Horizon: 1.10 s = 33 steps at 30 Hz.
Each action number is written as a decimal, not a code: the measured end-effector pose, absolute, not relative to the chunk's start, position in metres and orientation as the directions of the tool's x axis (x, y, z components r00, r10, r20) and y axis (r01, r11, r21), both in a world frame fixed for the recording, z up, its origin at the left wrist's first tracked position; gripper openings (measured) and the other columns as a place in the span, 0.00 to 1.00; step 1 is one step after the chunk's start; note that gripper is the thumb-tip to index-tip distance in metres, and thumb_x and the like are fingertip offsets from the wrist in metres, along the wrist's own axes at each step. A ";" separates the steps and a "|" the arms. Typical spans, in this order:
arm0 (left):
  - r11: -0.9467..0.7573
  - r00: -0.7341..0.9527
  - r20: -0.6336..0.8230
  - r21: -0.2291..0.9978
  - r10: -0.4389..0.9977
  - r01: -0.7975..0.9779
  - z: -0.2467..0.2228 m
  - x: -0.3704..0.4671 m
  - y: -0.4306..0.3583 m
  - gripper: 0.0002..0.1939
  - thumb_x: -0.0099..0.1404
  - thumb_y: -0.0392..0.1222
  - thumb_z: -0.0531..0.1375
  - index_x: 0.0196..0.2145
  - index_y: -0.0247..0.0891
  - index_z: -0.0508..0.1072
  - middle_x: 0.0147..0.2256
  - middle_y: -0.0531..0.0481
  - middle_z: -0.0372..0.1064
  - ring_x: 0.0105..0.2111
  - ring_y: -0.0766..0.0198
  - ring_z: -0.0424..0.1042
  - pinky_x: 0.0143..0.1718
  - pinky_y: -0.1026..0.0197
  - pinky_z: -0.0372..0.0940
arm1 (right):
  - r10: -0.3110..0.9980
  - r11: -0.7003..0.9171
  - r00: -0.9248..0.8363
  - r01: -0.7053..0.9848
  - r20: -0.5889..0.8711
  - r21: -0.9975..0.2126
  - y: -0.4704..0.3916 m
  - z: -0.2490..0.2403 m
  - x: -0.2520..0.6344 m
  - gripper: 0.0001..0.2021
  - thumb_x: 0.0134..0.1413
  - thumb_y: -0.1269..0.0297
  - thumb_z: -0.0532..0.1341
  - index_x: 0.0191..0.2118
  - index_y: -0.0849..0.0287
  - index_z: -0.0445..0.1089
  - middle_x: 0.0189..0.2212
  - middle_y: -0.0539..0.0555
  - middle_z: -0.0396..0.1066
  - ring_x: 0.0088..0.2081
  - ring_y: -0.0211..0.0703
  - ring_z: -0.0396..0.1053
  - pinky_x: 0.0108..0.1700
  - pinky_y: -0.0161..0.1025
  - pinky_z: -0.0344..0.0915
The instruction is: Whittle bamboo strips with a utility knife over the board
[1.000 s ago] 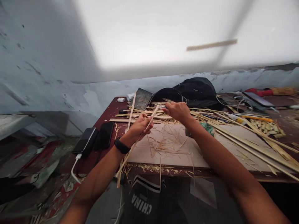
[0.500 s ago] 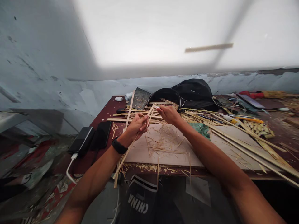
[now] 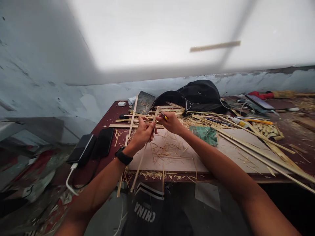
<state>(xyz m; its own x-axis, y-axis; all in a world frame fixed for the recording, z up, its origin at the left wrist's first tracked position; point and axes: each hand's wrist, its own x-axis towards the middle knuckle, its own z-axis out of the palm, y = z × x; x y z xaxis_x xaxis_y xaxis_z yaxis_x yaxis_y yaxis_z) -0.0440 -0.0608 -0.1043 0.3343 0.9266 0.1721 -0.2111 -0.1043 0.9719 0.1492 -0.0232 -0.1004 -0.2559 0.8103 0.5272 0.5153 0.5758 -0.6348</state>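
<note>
My left hand (image 3: 142, 134), with a black watch on its wrist, pinches a thin bamboo strip (image 3: 140, 164). The strip slants from near the table's front edge up past my fingers. Close to its upper end, my right hand (image 3: 173, 123) is closed around a small yellow-and-black craft knife (image 3: 164, 116); the fingers hide much of it. Below both hands lies a pale board (image 3: 179, 165) strewn with curled shavings (image 3: 167, 150). Another flat strip (image 3: 133, 115) lies at a slant just left of my left hand.
Many bamboo strips (image 3: 256, 152) lie across the board's right side. A green cloth-like piece (image 3: 204, 135), a black bag (image 3: 200, 96) and a dark flat plate (image 3: 145, 102) sit behind. At left are a phone (image 3: 103, 142) and a power bank (image 3: 82, 149) with a white cable.
The held strip has turned more upright, and its lower end has swung right. My right hand has drawn slightly back, showing the yellow-and-black craft knife. The view has shifted a little.
</note>
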 end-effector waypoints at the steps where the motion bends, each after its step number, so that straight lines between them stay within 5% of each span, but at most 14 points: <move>1: -0.118 0.337 0.177 0.975 0.925 -0.190 -0.107 -0.044 -0.060 0.33 0.67 0.61 0.70 0.47 0.48 0.50 0.25 0.64 0.73 0.10 0.72 0.57 0.14 0.70 0.45 | 0.810 0.577 -0.261 0.508 0.525 -0.639 -0.024 -0.100 0.147 0.26 0.67 0.37 0.55 0.28 0.54 0.62 0.23 0.46 0.61 0.28 0.38 0.56 0.34 0.39 0.53; 7: -0.171 0.264 0.185 0.982 0.947 -0.075 -0.112 -0.048 -0.053 0.24 0.72 0.52 0.67 0.46 0.47 0.52 0.22 0.66 0.68 0.13 0.72 0.57 0.16 0.70 0.47 | 0.854 0.480 -0.259 0.724 0.450 -0.495 -0.027 -0.093 0.152 0.11 0.67 0.61 0.54 0.30 0.55 0.63 0.25 0.50 0.67 0.29 0.40 0.59 0.35 0.40 0.52; 12: -0.053 0.251 0.089 0.988 0.964 -0.145 -0.097 -0.052 -0.058 0.25 0.70 0.47 0.69 0.45 0.47 0.52 0.22 0.65 0.68 0.12 0.74 0.54 0.15 0.72 0.43 | 0.889 0.332 -0.288 0.941 0.358 -0.069 -0.026 -0.079 0.174 0.10 0.72 0.60 0.56 0.44 0.59 0.73 0.39 0.60 0.80 0.35 0.46 0.71 0.37 0.41 0.49; 15: 0.063 0.297 0.004 0.974 0.955 -0.217 -0.085 -0.059 -0.060 0.25 0.68 0.46 0.71 0.43 0.47 0.54 0.23 0.64 0.69 0.11 0.76 0.51 0.14 0.73 0.41 | 0.892 0.262 -0.254 0.965 0.373 0.031 -0.019 -0.068 0.207 0.12 0.74 0.60 0.56 0.50 0.59 0.73 0.45 0.64 0.81 0.39 0.49 0.74 0.37 0.42 0.48; 18: 0.118 0.290 -0.033 0.953 0.957 -0.279 -0.076 -0.069 -0.059 0.22 0.69 0.44 0.70 0.41 0.45 0.57 0.23 0.63 0.71 0.10 0.78 0.48 0.14 0.75 0.41 | 0.882 0.053 -0.046 0.999 0.469 -0.002 -0.007 -0.065 0.246 0.16 0.75 0.63 0.51 0.53 0.64 0.73 0.44 0.70 0.80 0.37 0.52 0.74 0.36 0.42 0.46; 21: 0.144 0.274 -0.056 0.938 0.960 -0.315 -0.074 -0.075 -0.058 0.13 0.75 0.41 0.63 0.40 0.43 0.58 0.24 0.59 0.72 0.10 0.78 0.50 0.14 0.75 0.44 | 0.861 -0.062 0.076 0.997 0.503 -0.044 0.001 -0.072 0.265 0.21 0.76 0.54 0.51 0.49 0.62 0.76 0.40 0.67 0.81 0.35 0.51 0.72 0.35 0.42 0.46; 27: 0.193 0.303 -0.087 0.921 0.949 -0.338 -0.078 -0.070 -0.060 0.09 0.76 0.38 0.60 0.40 0.41 0.61 0.26 0.54 0.74 0.13 0.75 0.57 0.14 0.74 0.45 | 0.831 0.383 -0.249 0.905 0.498 -0.187 -0.008 -0.089 0.208 0.24 0.75 0.48 0.52 0.48 0.60 0.80 0.36 0.61 0.80 0.34 0.46 0.70 0.37 0.42 0.54; 33: 0.190 0.388 -0.060 0.933 0.920 -0.304 -0.088 -0.063 -0.066 0.26 0.67 0.48 0.74 0.44 0.43 0.58 0.26 0.55 0.75 0.15 0.73 0.62 0.17 0.73 0.52 | 0.727 0.650 -0.332 0.614 0.601 -0.447 -0.029 -0.097 0.155 0.27 0.74 0.46 0.53 0.64 0.59 0.72 0.35 0.54 0.78 0.34 0.42 0.69 0.42 0.40 0.63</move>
<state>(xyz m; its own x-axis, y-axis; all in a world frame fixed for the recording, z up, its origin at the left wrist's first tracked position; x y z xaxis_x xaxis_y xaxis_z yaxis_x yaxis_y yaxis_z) -0.0628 -0.0657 -0.0884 0.3878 0.9198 -0.0605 -0.3043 0.1897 0.9335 0.1555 -0.0289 -0.0973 -0.3319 0.7270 0.6012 0.6145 0.6501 -0.4469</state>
